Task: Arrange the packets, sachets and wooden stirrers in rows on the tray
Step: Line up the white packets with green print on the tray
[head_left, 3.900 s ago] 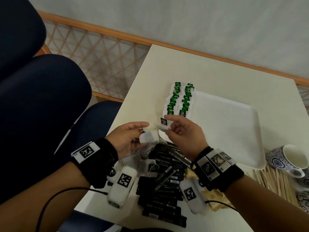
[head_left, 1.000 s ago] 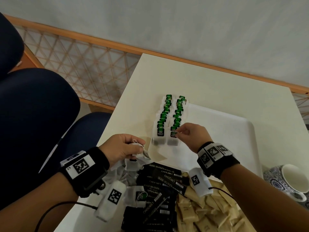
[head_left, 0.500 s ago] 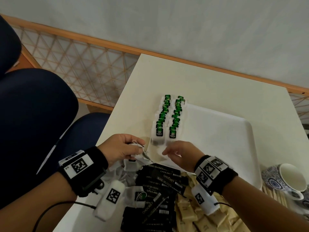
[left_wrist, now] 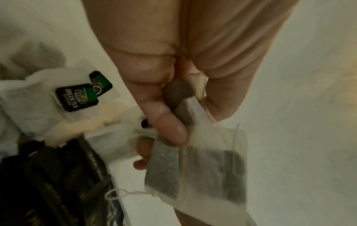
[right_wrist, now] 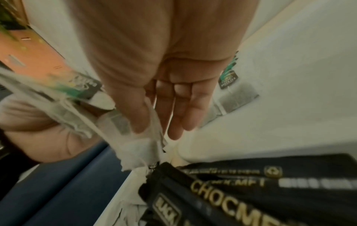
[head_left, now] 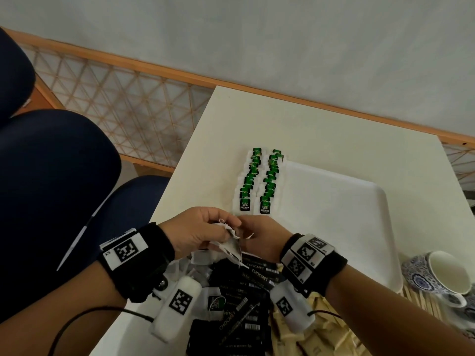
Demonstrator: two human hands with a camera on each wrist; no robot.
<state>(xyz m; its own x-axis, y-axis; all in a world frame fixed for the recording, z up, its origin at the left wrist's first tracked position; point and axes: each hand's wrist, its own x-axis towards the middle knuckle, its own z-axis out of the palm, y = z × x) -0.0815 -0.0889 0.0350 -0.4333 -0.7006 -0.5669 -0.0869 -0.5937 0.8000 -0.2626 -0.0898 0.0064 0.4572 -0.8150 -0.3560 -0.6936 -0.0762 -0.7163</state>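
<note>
Two rows of tea bags with green tags [head_left: 257,186] lie along the left edge of the white tray [head_left: 334,214]. My left hand [head_left: 218,229] hovers just in front of the tray's near left corner and grips a bunch of tea bags [head_left: 230,246], seen close up as grey-filled tea bags [left_wrist: 203,175] under curled fingers. My right hand [head_left: 246,232] meets it from the right. Its thumb and forefinger pinch the white edge of one tea bag [right_wrist: 152,122] from that bunch. Black sachets [head_left: 244,304] and tan sachets [head_left: 321,330] are heaped below my wrists.
Wooden stirrers [head_left: 421,301] lie right of the heap, beside a blue-patterned cup [head_left: 447,276]. Loose tea bags [left_wrist: 58,99] lie by the black sachets. Dark blue chairs [head_left: 51,176] stand left of the table [head_left: 334,140]. Most of the tray's surface is bare.
My right hand left the near end of the right tea-bag row, drew back toward me and now pinches a bag in the left hand's bunch. The left hand barely moved.
</note>
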